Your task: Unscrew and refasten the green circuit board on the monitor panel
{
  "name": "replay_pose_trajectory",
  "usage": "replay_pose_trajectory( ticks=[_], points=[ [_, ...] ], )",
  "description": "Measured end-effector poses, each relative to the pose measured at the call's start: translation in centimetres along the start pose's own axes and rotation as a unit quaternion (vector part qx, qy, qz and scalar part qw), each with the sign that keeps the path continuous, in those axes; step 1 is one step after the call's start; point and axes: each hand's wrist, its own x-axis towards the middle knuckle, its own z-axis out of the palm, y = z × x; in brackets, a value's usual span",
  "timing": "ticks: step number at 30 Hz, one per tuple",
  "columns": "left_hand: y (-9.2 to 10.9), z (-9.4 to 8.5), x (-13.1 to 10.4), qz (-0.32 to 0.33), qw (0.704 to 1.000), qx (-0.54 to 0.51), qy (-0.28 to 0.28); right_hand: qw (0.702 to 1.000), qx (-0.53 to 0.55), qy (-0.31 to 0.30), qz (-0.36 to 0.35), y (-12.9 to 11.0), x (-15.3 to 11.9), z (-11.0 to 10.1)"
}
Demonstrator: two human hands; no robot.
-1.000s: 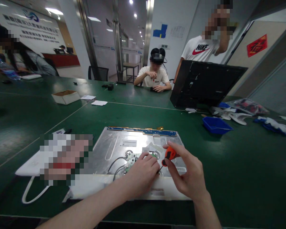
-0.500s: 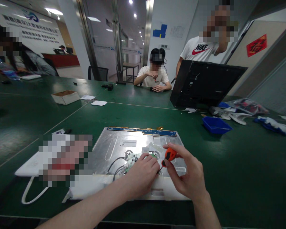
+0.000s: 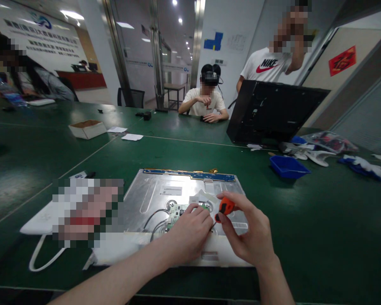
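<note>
In the head view, the white shirt (image 3: 263,63) at the upper right reads "NIKE" above a red swoosh. A red diamond poster (image 3: 342,60) beside it bears the character 福, and the company sign (image 3: 44,42) at the upper left ends in 有限公司. The label (image 3: 171,191) on my panel is too small to read.

I work at a green table (image 3: 184,154); glass doors (image 3: 136,51) in steel frames stand at the top centre. The metal-backed display panel (image 3: 152,197) lies flat at the lower centre, a blue circuit strip (image 3: 178,174) along its far edge.

My right hand (image 3: 252,231) pinches the orange-and-black screwdriver (image 3: 227,206), right of the lower centre. Its long axis slants, handle to the upper right, shaft pointing down-left toward my left fingertips. My left hand (image 3: 192,231) is curled over the green circuit board (image 3: 176,209); I cannot tell whether those fingers grip anything.
</note>
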Motion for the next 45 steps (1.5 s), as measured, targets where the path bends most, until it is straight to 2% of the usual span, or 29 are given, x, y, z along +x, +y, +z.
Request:
replay_pose_trajectory(
  ticks=[10,19,35,45],
  points=[
    [0.01,-0.03,-0.05,-0.002,1.000,-0.003,0.009,1.000,0.001,-0.008,-0.018,-0.15,0.27,-0.05],
    [0.04,-0.01,0.26,-0.005,1.000,-0.008,0.012,1.000,0.014,-0.015,0.001,-0.21,0.01,-0.11],
    [0.12,-0.20,0.14,-0.002,1.000,-0.009,-0.013,1.000,0.002,-0.011,-0.003,-0.24,0.06,0.02],
    [0.01,0.12,0.17,0.001,1.000,0.007,-0.005,1.000,-0.025,-0.011,-0.009,-0.19,0.30,0.09]
  ],
)
